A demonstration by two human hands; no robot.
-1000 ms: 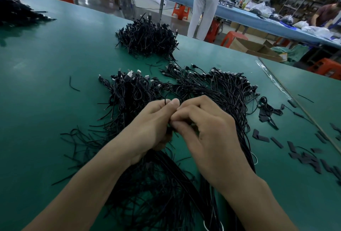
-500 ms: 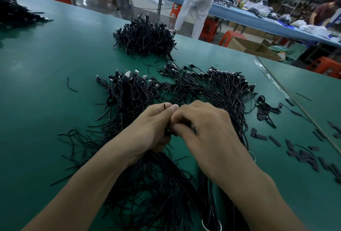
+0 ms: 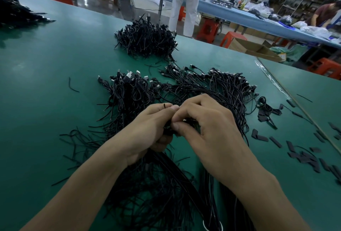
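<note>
A big spread of loose black USB cables [image 3: 203,90] covers the green table [image 3: 55,76] in front of me. My left hand [image 3: 147,131] and my right hand [image 3: 208,127] meet above it, fingertips together. Both grip a small bunch of black cable [image 3: 168,129] between them, mostly hidden by the fingers. A short black tie end [image 3: 164,105] sticks up by my left forefinger. More cable strands [image 3: 156,184] run down under my wrists towards me.
A tied heap of black cables [image 3: 145,40] lies further back, another dark pile [image 3: 13,13] at far left. Small black strips [image 3: 304,155] are scattered at right beside the table seam [image 3: 295,101]. A person in white trousers [image 3: 186,2] stands beyond; orange stools and boxes behind.
My hands stay joined on the cable bunch, with small finger shifts; the short tie end now shows by my left forefinger. The person behind has stepped slightly left.
</note>
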